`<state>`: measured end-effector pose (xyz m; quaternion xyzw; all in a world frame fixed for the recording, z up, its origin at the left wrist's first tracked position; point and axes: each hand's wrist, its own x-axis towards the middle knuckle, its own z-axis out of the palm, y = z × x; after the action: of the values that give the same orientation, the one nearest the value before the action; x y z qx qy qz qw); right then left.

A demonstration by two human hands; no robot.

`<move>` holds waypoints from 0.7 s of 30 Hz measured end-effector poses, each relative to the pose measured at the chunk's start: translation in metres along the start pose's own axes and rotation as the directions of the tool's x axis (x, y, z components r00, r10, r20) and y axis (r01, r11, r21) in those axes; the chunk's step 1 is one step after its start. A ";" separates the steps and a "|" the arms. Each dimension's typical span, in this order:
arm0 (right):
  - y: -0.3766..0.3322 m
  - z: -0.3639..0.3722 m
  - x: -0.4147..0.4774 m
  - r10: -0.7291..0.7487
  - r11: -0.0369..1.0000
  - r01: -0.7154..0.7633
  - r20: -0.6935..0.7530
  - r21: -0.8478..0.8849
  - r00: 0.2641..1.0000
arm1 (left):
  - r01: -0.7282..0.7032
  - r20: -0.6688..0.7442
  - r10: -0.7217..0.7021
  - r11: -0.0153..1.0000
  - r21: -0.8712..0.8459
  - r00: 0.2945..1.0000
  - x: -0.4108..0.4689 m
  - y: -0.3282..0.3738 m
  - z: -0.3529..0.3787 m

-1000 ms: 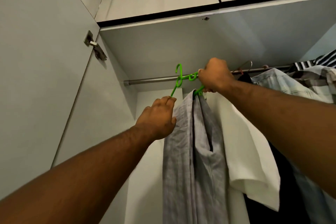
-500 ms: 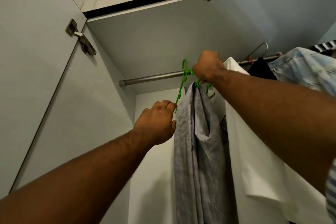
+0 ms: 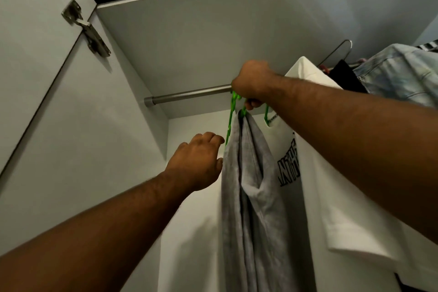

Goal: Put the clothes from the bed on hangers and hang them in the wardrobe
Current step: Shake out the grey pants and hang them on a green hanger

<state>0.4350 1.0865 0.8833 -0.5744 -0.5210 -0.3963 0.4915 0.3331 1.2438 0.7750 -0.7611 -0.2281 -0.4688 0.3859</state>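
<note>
— Where was the grey shirt (image 3: pixel 248 185)?

— Just right of centre in the frame, hanging straight down from a green hanger (image 3: pixel 230 116) inside the wardrobe. The hanger's top sat right at the metal rail (image 3: pixel 189 96), but the hand hid whether the hook was over it.

— Which hand?

— The right hand (image 3: pixel 254 83), above centre, with its fingers curled tight round the hanger's neck.

— And the other?

— The left hand (image 3: pixel 198 161) was at centre frame, fingers loosely bent, its fingertips right against the shirt's left edge and the hanger's lower arm. I couldn't tell whether it pinched anything.

— What else was hanging there?

— A white T-shirt (image 3: pixel 331 197) with black lettering was just beside the grey one, on the right. Further toward the upper right were a black garment (image 3: pixel 343 78), a pale denim piece (image 3: pixel 398 73) and a wire hanger (image 3: pixel 339 51). The door hinge (image 3: pixel 86 28) was in the upper left.
</note>
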 end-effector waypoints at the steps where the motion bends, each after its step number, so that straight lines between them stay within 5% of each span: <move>1: -0.002 0.003 0.001 -0.013 1.000 0.013 -0.023 -0.012 1.000 | -0.003 0.001 0.003 1.000 -0.007 1.000 -0.001 0.001 0.002; 8: -0.007 0.002 0.007 -0.065 0.968 0.043 -0.083 -0.247 0.994 | 0.017 0.010 -0.017 1.000 0.016 1.000 -0.011 -0.008 0.019; 21: -0.059 0.034 -0.001 -0.177 0.983 0.177 0.007 -0.054 0.984 | 0.113 -0.016 -0.113 0.993 -0.014 0.993 0.005 -0.010 0.016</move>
<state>0.3742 1.1179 0.8847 -0.5396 -0.5594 -0.4519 0.4378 0.3369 1.2628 0.7788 -0.7455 -0.2646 -0.4978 0.3556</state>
